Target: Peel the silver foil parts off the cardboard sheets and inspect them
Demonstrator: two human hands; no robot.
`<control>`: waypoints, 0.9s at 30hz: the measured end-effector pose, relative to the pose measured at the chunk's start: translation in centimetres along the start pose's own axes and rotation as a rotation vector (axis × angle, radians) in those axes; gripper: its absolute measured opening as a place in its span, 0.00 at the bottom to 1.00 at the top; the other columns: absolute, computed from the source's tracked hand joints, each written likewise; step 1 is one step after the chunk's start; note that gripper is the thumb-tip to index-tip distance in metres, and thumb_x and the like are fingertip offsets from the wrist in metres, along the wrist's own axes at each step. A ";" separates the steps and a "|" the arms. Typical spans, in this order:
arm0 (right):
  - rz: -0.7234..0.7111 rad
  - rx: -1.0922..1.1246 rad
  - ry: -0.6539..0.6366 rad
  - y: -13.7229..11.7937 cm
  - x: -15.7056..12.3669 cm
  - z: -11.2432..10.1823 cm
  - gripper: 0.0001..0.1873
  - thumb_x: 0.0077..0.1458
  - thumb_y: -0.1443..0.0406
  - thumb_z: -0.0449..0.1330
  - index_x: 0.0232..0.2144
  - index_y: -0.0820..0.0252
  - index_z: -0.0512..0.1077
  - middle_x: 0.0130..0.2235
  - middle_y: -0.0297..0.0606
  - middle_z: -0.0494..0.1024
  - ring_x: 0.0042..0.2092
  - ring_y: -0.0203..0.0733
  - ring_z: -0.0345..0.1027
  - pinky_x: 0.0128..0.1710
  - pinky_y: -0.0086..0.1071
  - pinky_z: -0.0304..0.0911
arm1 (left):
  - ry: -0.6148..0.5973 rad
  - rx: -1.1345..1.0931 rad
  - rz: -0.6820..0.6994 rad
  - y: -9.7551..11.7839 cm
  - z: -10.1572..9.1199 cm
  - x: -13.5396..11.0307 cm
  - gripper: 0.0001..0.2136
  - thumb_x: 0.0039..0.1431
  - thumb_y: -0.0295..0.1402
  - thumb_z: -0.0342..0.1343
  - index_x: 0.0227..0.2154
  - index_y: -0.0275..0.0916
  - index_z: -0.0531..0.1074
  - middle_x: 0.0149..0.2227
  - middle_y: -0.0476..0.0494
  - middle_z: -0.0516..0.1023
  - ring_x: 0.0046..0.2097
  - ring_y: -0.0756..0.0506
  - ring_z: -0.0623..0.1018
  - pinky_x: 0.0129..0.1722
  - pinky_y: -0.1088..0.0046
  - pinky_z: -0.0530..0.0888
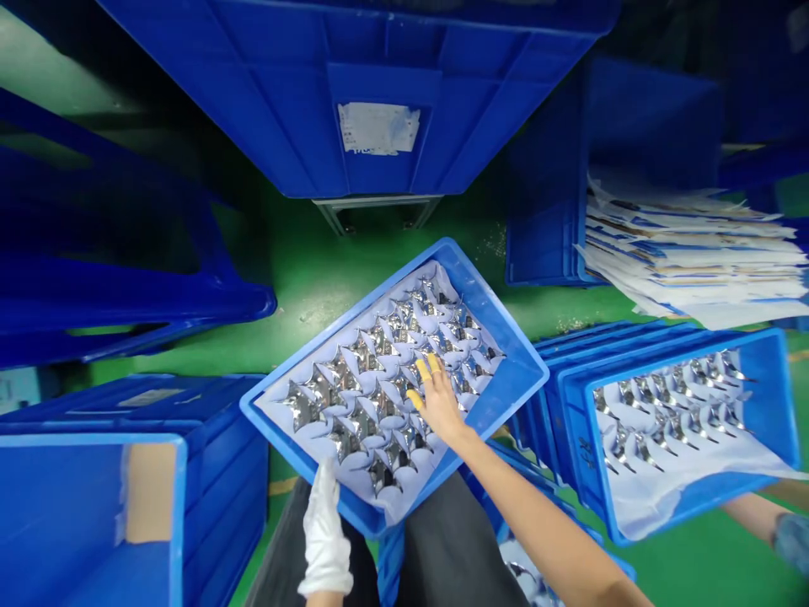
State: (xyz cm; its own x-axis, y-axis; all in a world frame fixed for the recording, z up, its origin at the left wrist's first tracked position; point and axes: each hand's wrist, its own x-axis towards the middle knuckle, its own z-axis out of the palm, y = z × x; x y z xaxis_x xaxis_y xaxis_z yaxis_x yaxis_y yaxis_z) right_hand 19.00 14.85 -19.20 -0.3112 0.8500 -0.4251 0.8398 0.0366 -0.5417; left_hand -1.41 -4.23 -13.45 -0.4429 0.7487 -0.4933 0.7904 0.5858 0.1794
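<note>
I judge this as settling or checking: my yellow-tipped right hand [442, 406] spreads over shiny curved metal pieces [341, 375] in the blue plastic bin [518, 371], frame centre. My white-gloved left hand [325, 535] is at its lower-left edge, grip unclear. Next calls for light fingertips.

A factory workshop, by its green floor [309, 291], stacked blue crates [227, 489] at eight o'clock, and rows of matching shiny metal parts [383, 337] at centre.

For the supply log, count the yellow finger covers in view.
3, all on the right hand: one thumb cover, two adjacent finger covers; more may be hidden.
</note>
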 end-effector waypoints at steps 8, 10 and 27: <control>0.116 -0.106 -0.316 -2.8 2.1 1.7 0.58 0.50 0.56 0.67 0.69 0.58 0.33 0.71 0.58 0.28 0.70 0.69 0.17 0.66 0.64 0.36 | 0.355 0.111 0.155 8.0 -3.4 6.6 0.41 0.59 0.47 0.54 0.68 0.31 0.44 0.70 0.24 0.39 0.70 0.27 0.44 0.66 0.44 0.52; 0.157 -0.114 -0.340 -2.8 2.6 2.6 0.59 0.49 0.56 0.67 0.69 0.59 0.33 0.71 0.59 0.29 0.70 0.71 0.18 0.65 0.66 0.36 | 0.320 0.131 0.171 7.7 -2.8 8.3 0.42 0.59 0.48 0.54 0.68 0.30 0.42 0.70 0.22 0.32 0.70 0.24 0.40 0.65 0.40 0.50; 0.233 -0.117 -0.247 -3.0 5.7 10.2 0.48 0.56 0.58 0.61 0.69 0.55 0.39 0.70 0.59 0.32 0.70 0.73 0.26 0.58 0.79 0.31 | 0.169 0.217 0.168 0.3 7.0 15.5 0.46 0.56 0.46 0.54 0.67 0.24 0.38 0.68 0.13 0.34 0.69 0.24 0.39 0.65 0.44 0.49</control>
State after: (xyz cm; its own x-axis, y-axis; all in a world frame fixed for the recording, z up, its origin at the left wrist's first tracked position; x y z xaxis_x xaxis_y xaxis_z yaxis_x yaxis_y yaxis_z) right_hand 10.14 14.23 -27.40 -0.1912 0.6902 -0.6979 0.9418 -0.0714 -0.3286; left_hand -5.09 5.38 -27.06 -0.3479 0.8811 -0.3204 0.9222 0.3832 0.0523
